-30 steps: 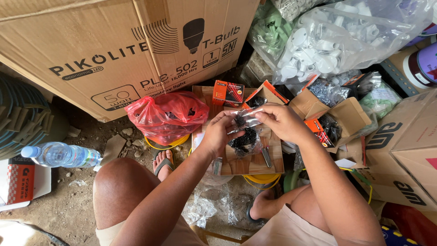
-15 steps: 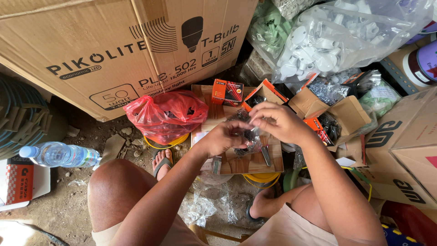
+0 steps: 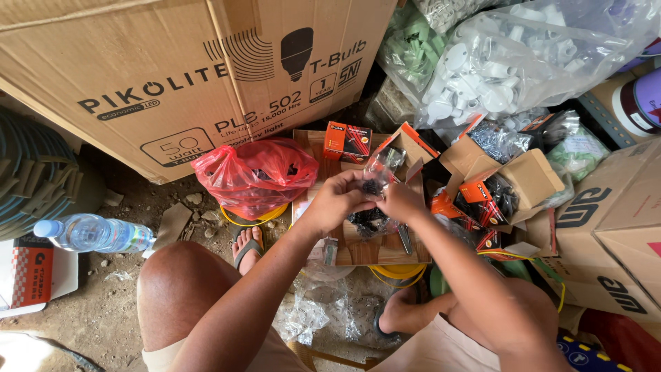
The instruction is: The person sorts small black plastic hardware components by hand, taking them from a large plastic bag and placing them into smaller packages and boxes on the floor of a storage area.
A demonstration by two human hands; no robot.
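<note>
A small clear plastic bag [image 3: 381,167] with black screws at its bottom is held upright between both my hands. My left hand [image 3: 335,200] pinches it from the left, and my right hand [image 3: 400,202] grips it from the right, fingertips meeting around the bag's lower part. Below them a pile of black screws in clear plastic [image 3: 368,222] lies on a small wooden board [image 3: 375,249]. A metal tool [image 3: 403,238] rests on the board beside the pile.
A red plastic bag [image 3: 255,173] lies left of the board, a small orange box [image 3: 346,142] behind it. Open cardboard boxes of screws [image 3: 509,180] stand to the right. A large carton [image 3: 172,76], a water bottle [image 3: 93,233] and bags of white fittings [image 3: 516,58] surround me.
My right hand dropped from the bag's top to its lower part, close against my left hand. The bag's open top now stands up above both hands.
</note>
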